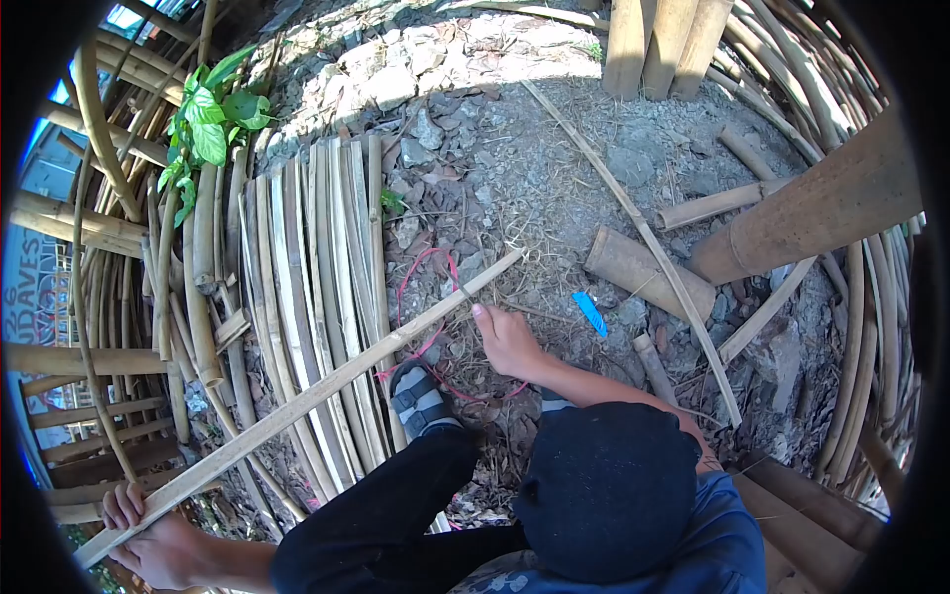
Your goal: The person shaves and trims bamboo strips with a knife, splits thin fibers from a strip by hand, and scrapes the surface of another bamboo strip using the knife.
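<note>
A long split bamboo strip (327,389) slants from the lower left up to the middle of the view. My left hand (158,543) is closed around its lower end, fingers wrapped over the top. Near the strip's far end, my right hand (510,342) is closed, thumb extended, on what looks like a knife (463,289). Its thin dark blade lies against the strip; the handle is hidden in the fist. Beneath the strip, a row of split bamboo strips (312,238) lies side by side on the ground. A pink string (404,287) loops around beside my sandalled foot (421,396).
Another bamboo strip (633,213) lies on the right, crossing a short bamboo piece (648,272). A blue wrapper (590,313) lies near it. Thick bamboo poles (821,198) stand or lean at right. A bamboo fence (79,238) and a leafy plant (208,124) are at left.
</note>
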### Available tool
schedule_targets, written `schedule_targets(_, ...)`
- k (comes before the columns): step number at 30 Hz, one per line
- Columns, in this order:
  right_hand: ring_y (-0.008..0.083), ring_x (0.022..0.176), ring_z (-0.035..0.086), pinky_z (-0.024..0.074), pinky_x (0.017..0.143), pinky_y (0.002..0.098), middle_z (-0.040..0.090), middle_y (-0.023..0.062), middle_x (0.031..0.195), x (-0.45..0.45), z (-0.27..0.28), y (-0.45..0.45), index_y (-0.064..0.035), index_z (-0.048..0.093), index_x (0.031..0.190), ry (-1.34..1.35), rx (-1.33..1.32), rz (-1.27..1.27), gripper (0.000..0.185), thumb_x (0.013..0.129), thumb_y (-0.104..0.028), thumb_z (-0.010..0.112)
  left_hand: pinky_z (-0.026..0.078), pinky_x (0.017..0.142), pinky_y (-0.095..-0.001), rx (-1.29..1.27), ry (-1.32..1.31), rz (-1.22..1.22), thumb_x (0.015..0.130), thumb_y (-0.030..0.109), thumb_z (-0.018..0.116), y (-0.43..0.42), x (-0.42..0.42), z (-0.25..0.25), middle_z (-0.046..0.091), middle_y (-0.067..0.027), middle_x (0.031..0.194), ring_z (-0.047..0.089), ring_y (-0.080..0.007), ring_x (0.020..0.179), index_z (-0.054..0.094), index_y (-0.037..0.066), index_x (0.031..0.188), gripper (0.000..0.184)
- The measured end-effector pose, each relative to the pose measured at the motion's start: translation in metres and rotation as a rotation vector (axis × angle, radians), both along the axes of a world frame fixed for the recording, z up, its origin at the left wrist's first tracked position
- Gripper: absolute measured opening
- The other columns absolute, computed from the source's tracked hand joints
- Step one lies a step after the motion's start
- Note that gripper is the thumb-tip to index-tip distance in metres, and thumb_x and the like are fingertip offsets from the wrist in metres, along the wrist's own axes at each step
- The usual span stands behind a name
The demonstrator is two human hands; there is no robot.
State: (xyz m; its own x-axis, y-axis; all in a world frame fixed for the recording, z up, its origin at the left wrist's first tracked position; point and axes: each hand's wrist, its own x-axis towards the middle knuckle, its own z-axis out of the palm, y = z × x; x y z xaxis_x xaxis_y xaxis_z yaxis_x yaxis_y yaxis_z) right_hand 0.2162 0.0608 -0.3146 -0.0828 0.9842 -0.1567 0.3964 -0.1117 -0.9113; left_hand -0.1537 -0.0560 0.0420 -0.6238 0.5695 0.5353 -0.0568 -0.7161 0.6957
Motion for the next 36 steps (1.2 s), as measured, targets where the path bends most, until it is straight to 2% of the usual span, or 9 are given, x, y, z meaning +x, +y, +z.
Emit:
schedule_targets(3,0.0493,0.069,0.062,0.0483,0.063,0.0547,0.060,0.0293,0.068,-0.013,0.037,-0.013,0.0030,0.056,0.083,0.166,0.084,0.165,0.045,0.105,-0.034,0.042,0.033,0.064,-0.0360,-0.017,0.088,0.198,0.105,0.042,0.029,0.008,0.017,0.001,0.034,-0.0090,0.078,0.035,-0.0216,0.068,0.034,0.006,0.078,0.046)
schedule_targets(5,0.0486,0.065,0.062,0.0485,0.061,0.0539,0.060,0.0275,0.065,-0.021,0.051,-0.019,0.0024,0.056,0.083,0.194,0.197,0.192,0.044,0.105,-0.033,0.043,0.035,0.062,-0.0340,0.119,0.107,-0.023,0.106,0.047,0.029,0.007,-0.002,-0.005,0.036,-0.0086,0.077,0.035,-0.0206,0.066,0.036,0.005,0.078,0.051)
schedule_targets(6,0.0479,0.062,0.061,0.0488,0.058,0.0530,0.059,0.0258,0.063,-0.023,0.053,-0.020,0.0018,0.055,0.084,0.216,0.308,0.223,0.043,0.105,-0.033,0.043,0.033,0.053,-0.0296,0.214,0.139,-0.305,0.105,0.056,0.028,0.009,-0.006,-0.007,0.037,-0.0070,0.074,0.036,-0.0178,0.060,0.037,0.005,0.076,0.058)
schedule_targets(10,0.0477,0.058,0.060,0.0487,0.056,0.0539,0.059,0.0248,0.061,-0.015,0.044,-0.017,0.0014,0.056,0.084,0.163,0.357,0.240,0.042,0.105,-0.033,0.044,0.030,0.044,-0.0260,0.312,0.046,-0.367,0.102,0.063,0.027,0.007,-0.014,-0.009,0.037,-0.0042,0.069,0.034,-0.0146,0.053,0.037,0.007,0.074,0.064)
schedule_targets(13,0.0475,0.062,0.060,0.0468,0.058,0.0537,0.056,0.0259,0.062,0.001,0.020,-0.006,0.0021,0.056,0.085,0.008,0.181,0.160,0.037,0.104,-0.028,0.045,0.029,0.041,-0.0261,0.307,0.024,-0.285,0.102,0.064,0.027,0.007,-0.014,-0.009,0.035,-0.0023,0.065,0.032,-0.0128,0.048,0.036,0.008,0.072,0.063)
schedule_targets(23,0.0515,0.074,0.063,0.0497,0.071,0.0591,0.062,0.0311,0.072,0.035,-0.046,0.024,0.0024,0.061,0.081,-0.272,-0.014,-0.064,0.054,0.106,-0.038,0.036,0.028,0.040,-0.0255,0.286,-0.025,-0.266,0.104,0.057,0.029,0.008,0.016,-0.011,0.033,-0.0018,0.062,0.031,-0.0126,0.049,0.042,0.006,0.075,0.061)
schedule_targets(29,0.0516,0.071,0.062,0.0494,0.068,0.0592,0.062,0.0308,0.072,-0.005,0.028,-0.014,0.0043,0.058,0.086,0.053,0.121,0.169,0.049,0.106,-0.035,0.037,0.027,0.041,-0.0252,0.236,-0.031,-0.182,0.105,0.055,0.029,0.011,-0.001,-0.012,0.032,-0.0021,0.061,0.030,-0.0131,0.049,0.042,0.006,0.073,0.060)
schedule_targets(32,0.0519,0.073,0.063,0.0508,0.068,0.0582,0.064,0.0315,0.075,0.008,-0.012,0.003,0.0048,0.061,0.089,-0.067,0.134,0.095,0.051,0.106,-0.036,0.035,0.027,0.041,-0.0253,0.211,-0.035,-0.136,0.105,0.055,0.029,0.010,-0.009,-0.012,0.032,-0.0022,0.061,0.029,-0.0135,0.049,0.041,0.006,0.072,0.061)
schedule_targets(36,0.0512,0.080,0.065,0.0524,0.075,0.0583,0.066,0.0322,0.079,0.048,-0.054,0.037,0.0056,0.064,0.092,-0.290,-0.052,0.024,0.057,0.106,-0.039,0.032,0.026,0.041,-0.0260,0.194,-0.058,-0.145,0.104,0.058,0.026,0.011,-0.004,-0.010,0.031,-0.0024,0.060,0.029,-0.0140,0.050,0.041,0.006,0.071,0.063)
